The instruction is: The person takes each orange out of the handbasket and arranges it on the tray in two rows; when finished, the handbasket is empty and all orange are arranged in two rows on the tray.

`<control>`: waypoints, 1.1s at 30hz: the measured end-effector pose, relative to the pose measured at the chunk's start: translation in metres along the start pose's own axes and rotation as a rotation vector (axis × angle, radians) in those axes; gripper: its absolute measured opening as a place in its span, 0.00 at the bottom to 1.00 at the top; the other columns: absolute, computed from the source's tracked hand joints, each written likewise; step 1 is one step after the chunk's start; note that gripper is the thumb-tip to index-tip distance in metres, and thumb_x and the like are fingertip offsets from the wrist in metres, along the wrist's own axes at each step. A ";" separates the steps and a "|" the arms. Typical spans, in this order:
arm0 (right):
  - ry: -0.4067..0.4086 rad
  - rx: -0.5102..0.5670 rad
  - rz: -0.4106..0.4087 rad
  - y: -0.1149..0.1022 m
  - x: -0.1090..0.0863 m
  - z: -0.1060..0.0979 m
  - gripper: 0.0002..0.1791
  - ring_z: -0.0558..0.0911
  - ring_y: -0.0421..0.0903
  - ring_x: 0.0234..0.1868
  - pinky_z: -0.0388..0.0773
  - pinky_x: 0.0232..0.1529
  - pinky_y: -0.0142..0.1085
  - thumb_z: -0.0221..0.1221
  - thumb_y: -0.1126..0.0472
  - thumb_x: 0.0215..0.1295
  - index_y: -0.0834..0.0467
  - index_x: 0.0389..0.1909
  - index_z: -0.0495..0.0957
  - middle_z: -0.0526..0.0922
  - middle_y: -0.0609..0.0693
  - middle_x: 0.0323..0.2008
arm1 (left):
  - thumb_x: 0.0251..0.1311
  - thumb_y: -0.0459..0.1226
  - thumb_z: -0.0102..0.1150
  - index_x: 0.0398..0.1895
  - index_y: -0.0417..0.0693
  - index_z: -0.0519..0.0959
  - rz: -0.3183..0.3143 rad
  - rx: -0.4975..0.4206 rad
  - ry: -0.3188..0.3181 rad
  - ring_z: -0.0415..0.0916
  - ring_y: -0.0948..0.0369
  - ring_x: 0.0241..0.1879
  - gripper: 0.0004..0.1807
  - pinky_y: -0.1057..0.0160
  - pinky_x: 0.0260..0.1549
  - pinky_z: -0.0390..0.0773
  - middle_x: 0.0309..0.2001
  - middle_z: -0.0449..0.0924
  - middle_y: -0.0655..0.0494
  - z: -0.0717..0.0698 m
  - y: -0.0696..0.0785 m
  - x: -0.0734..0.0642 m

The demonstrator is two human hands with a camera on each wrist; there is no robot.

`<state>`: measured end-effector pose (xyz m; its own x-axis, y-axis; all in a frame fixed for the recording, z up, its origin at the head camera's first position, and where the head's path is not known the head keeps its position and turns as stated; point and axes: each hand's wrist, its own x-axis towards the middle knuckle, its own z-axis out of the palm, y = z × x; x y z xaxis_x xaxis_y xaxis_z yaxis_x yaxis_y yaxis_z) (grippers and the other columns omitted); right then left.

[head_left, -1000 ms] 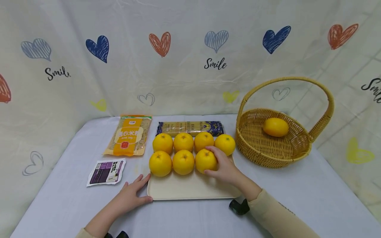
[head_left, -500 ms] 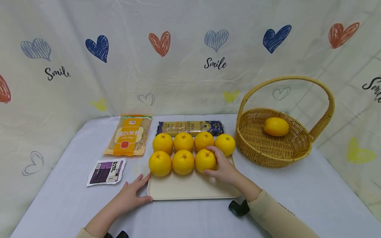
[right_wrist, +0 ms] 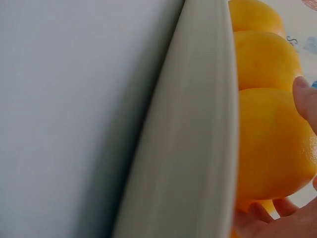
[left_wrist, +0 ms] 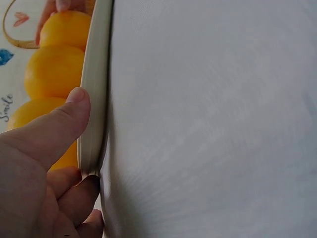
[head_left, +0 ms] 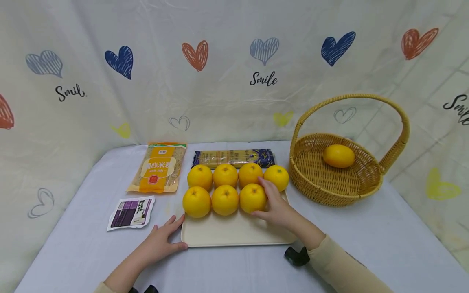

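Observation:
Several yellow-skinned oranges sit in two rows on a cream rectangular tray (head_left: 234, 234). My right hand (head_left: 276, 208) is around the right side of the front-row right orange (head_left: 251, 198), its thumb low at the front and its fingers toward the back. In the right wrist view the thumb (right_wrist: 306, 101) stands beside that orange and fingertips show past its lower side. My left hand (head_left: 159, 243) lies at the tray's front left corner with fingers spread, fingertips and thumb touching the edge. In the left wrist view its thumb (left_wrist: 74, 109) rests against the rim.
At the right stands a wicker basket (head_left: 335, 201) with a tall handle and one orange (head_left: 338, 156) inside. A pack of noodles (head_left: 234, 158) lies behind the tray. To the left are an orange-labelled food bag (head_left: 157, 167) and a purple-white sachet (head_left: 131, 213).
The fingers of my right hand have loosened and shifted slightly away from the front right orange, which stays in place. My left hand has not moved.

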<state>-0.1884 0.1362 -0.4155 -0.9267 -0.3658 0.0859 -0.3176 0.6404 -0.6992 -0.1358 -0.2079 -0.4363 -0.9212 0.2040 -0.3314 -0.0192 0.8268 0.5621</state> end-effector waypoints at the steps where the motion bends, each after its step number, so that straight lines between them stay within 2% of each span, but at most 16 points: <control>1: 0.014 -0.014 -0.011 0.000 -0.002 -0.001 0.54 0.57 0.59 0.66 0.56 0.64 0.57 0.68 0.51 0.47 0.58 0.69 0.45 0.51 0.62 0.67 | 0.39 0.59 0.65 0.67 0.55 0.59 0.001 0.000 0.000 0.48 0.45 0.69 0.49 0.34 0.61 0.34 0.68 0.57 0.45 0.000 0.000 0.000; 5: 0.073 -0.037 -0.048 -0.002 -0.013 -0.011 0.52 0.60 0.59 0.64 0.64 0.60 0.56 0.68 0.54 0.47 0.60 0.68 0.46 0.53 0.63 0.66 | 0.39 0.59 0.65 0.67 0.55 0.58 -0.003 -0.001 -0.005 0.48 0.45 0.69 0.49 0.33 0.61 0.33 0.68 0.56 0.45 0.000 0.001 -0.001; 8: 0.123 -0.048 -0.077 0.001 -0.022 -0.026 0.50 0.61 0.60 0.63 0.67 0.58 0.55 0.68 0.57 0.48 0.63 0.67 0.48 0.52 0.63 0.66 | 0.39 0.59 0.65 0.67 0.55 0.58 -0.009 -0.002 -0.010 0.48 0.45 0.69 0.50 0.34 0.61 0.33 0.68 0.56 0.44 -0.001 0.002 -0.001; 13: 0.313 -0.140 -0.109 0.024 -0.023 -0.072 0.46 0.58 0.63 0.63 0.60 0.60 0.60 0.66 0.60 0.50 0.66 0.66 0.51 0.55 0.67 0.64 | 0.40 0.59 0.64 0.68 0.54 0.58 0.002 0.002 -0.002 0.48 0.44 0.69 0.49 0.34 0.61 0.34 0.68 0.55 0.44 -0.002 0.004 -0.001; 15: 0.374 -0.178 -0.080 0.038 -0.022 -0.094 0.45 0.56 0.65 0.64 0.55 0.61 0.62 0.65 0.59 0.52 0.66 0.66 0.50 0.55 0.68 0.64 | 0.40 0.59 0.64 0.68 0.53 0.58 0.006 0.001 0.005 0.47 0.44 0.69 0.49 0.33 0.61 0.34 0.68 0.55 0.44 -0.003 0.004 -0.001; 17: 0.396 -0.208 -0.018 0.051 -0.021 -0.115 0.45 0.53 0.67 0.64 0.52 0.61 0.63 0.63 0.56 0.55 0.64 0.67 0.48 0.54 0.69 0.64 | 0.40 0.59 0.64 0.68 0.53 0.58 0.005 -0.003 0.007 0.47 0.44 0.69 0.50 0.33 0.61 0.34 0.68 0.55 0.44 -0.003 0.004 0.000; 23: 0.344 -0.315 0.155 0.088 -0.022 -0.159 0.46 0.48 0.71 0.65 0.49 0.58 0.68 0.57 0.46 0.59 0.64 0.69 0.44 0.48 0.71 0.65 | 0.39 0.60 0.64 0.68 0.54 0.57 -0.007 -0.003 -0.007 0.47 0.44 0.69 0.50 0.33 0.61 0.34 0.68 0.54 0.43 -0.001 0.002 -0.001; 27: 0.293 -0.370 0.196 0.108 -0.018 -0.173 0.46 0.46 0.72 0.64 0.48 0.58 0.68 0.56 0.44 0.59 0.66 0.68 0.46 0.47 0.72 0.65 | 0.39 0.59 0.64 0.68 0.53 0.58 0.000 -0.013 0.000 0.47 0.44 0.69 0.50 0.33 0.61 0.34 0.68 0.55 0.43 0.000 0.000 -0.001; 33: 0.180 -0.488 0.231 0.131 -0.010 -0.183 0.46 0.48 0.74 0.61 0.48 0.57 0.68 0.59 0.47 0.56 0.67 0.66 0.49 0.48 0.72 0.63 | 0.39 0.59 0.64 0.67 0.53 0.59 0.014 -0.008 0.017 0.49 0.44 0.68 0.49 0.33 0.61 0.34 0.67 0.56 0.42 0.001 -0.001 -0.001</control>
<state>-0.2579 0.3474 -0.3778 -0.9892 -0.0855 0.1194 -0.1189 0.9435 -0.3092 -0.1342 -0.2083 -0.4368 -0.9278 0.2066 -0.3106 -0.0091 0.8199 0.5724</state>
